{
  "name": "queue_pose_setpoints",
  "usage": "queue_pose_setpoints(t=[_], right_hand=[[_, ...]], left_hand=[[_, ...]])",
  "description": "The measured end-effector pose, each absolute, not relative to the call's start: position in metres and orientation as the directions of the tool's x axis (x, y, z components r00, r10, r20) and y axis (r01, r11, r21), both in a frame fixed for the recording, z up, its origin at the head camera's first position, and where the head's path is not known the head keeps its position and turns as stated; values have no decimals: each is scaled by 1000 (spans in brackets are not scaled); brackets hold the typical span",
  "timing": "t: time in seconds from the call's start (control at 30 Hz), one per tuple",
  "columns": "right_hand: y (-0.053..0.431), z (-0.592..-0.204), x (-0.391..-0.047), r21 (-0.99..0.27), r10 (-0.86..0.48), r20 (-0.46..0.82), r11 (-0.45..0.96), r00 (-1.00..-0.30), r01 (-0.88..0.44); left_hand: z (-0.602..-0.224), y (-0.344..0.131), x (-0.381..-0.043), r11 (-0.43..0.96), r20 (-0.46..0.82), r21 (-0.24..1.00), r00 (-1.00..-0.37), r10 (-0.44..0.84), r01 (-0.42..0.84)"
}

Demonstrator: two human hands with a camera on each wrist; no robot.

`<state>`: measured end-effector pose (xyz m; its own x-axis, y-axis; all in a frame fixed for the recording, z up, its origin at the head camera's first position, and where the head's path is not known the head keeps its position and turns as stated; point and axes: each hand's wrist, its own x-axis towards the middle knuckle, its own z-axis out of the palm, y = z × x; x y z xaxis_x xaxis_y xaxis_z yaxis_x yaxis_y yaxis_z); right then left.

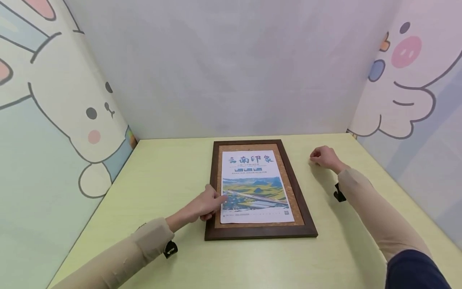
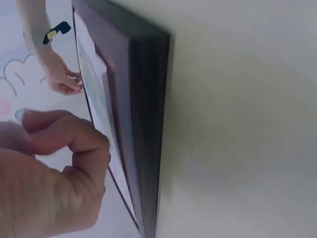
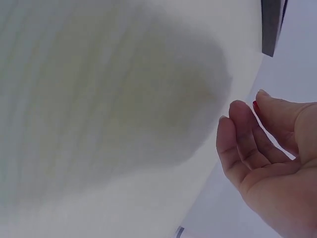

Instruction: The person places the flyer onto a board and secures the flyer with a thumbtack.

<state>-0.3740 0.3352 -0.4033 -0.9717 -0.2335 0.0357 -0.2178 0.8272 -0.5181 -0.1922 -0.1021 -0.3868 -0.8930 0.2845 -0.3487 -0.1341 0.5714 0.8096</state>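
Beige sleeves cover both forearms, each with a small black clip at the wrist. The left hand (image 1: 202,205) lies on the left rail of the wooden picture frame (image 1: 213,188), its index finger stretched out so that the tip presses on the left edge of the printed poster (image 1: 254,188) at the start of the landscape photograph; the remaining fingers are curled under and hold nothing, as the left wrist view shows, where the left hand (image 2: 47,173) sits close against the frame's dark side (image 2: 148,124). The poster lies flat on the frame's cork backing (image 1: 217,176), with large brushed characters at the top, a field-and-road picture in the middle and small print along the bottom. The frame lies flat near the middle of the pale yellow-green table (image 1: 162,168), long side running away from the person.

The right hand (image 1: 323,156) is well apart from the frame, to its right and near the far edge of the table, just over or on the table top. Its fingers are loosely bent and it holds nothing; in the right wrist view the right hand (image 3: 270,163) shows a relaxed open palm with red-painted nails, and a corner of the frame (image 3: 271,27) shows at the top.

Around the table stand a plain white back wall and side panels printed with a cartoon rabbit (image 1: 86,120) on the left and a winged pig (image 1: 404,80) on the right.
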Motion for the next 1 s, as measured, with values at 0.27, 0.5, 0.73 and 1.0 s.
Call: queue_pose_setpoints(t=[0.27,0.5,0.73,1.0], right_hand=[[299,-384,-398,-642,-236,31,740,-971,-200],[251,-370,-416,-649,-276,64,718,-959,-250],[204,-370,-428,-629,-304,67,727,-950,-277],[164,-385,-435,-626,-329,56,724,-943,-289]], left_hand=[[-391,-102,-207,752,-85,575,-891,446,322],[-398,-104,-215,755,-91,430,-808,582,495],[-405,-107,-217,760,-180,391,-767,616,519],[-405,-108,-214,771,-211,399,-768,604,497]])
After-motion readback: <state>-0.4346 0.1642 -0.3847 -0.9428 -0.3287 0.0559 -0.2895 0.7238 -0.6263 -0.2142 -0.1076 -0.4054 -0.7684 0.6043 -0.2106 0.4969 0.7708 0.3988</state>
